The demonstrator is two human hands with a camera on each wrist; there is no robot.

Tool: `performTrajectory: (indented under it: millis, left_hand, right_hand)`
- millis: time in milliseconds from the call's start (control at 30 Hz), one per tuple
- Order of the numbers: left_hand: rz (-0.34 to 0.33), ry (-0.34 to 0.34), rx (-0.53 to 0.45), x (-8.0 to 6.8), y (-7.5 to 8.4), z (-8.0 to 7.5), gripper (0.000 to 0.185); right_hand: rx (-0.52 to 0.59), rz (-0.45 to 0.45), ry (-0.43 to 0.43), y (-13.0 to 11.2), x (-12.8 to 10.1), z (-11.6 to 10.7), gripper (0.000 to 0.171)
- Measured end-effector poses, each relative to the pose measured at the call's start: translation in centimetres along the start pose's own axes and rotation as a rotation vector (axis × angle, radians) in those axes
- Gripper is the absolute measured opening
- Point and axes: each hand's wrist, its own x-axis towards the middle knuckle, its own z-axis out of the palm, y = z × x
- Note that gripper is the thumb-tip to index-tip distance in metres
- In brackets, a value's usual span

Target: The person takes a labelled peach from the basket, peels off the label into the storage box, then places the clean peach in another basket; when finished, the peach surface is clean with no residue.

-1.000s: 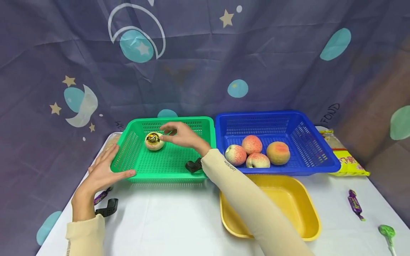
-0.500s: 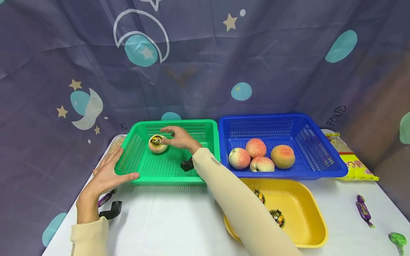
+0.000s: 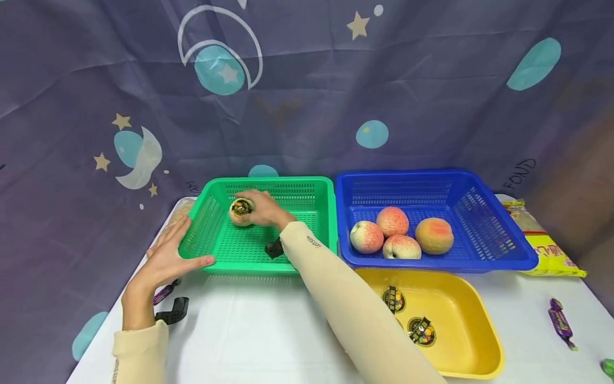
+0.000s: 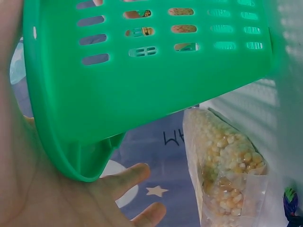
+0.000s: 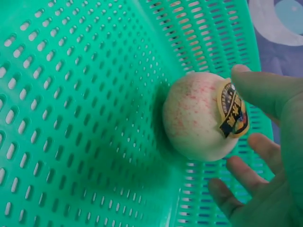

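A pale peach (image 3: 240, 221) with red specks and a round black-and-gold sticker (image 5: 233, 109) sits in the far left part of the green basket (image 3: 254, 265). My right hand (image 3: 264, 209) reaches in beside this peach. Its thumb lies at the sticker's edge, and the other fingers (image 5: 246, 174) are spread below it, apart from the fruit in the right wrist view. At the basket's near left corner, my left hand (image 3: 168, 255) rests against the rim, thumb along the front, fingers extended outside the left wall.
A blue basket (image 3: 438, 263) holds several peaches (image 3: 434, 236). Stickers (image 3: 422, 332) lie in the yellow basin (image 3: 486, 341), partly behind my right sleeve. A corn bag (image 4: 227, 165) stands left of the green basket. Wrapped candies (image 3: 561, 324) and a yellow bag (image 3: 551, 256) are on the table.
My right hand has moved left and closer around the stickered peach. The sleeve's shift uncovers stickers in the yellow basin. My left hand stays on the basket corner; the view has shifted slightly.
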Motion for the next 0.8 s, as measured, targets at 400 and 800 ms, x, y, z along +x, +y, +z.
performTrajectory:
  millis: [400, 800]
  left_hand:
    - [0.003, 0.009, -0.005, 0.21, 0.04, 0.10, 0.122]
    - [-0.015, -0.011, -0.002, 0.10, 0.21, -0.06, 0.122]
  right_hand:
    - [-0.064, 0.065, -0.089, 0.27, -0.52, -0.30, 0.079]
    - [-0.028, 0.106, -0.002, 0.22, -0.43, -0.11, 0.049]
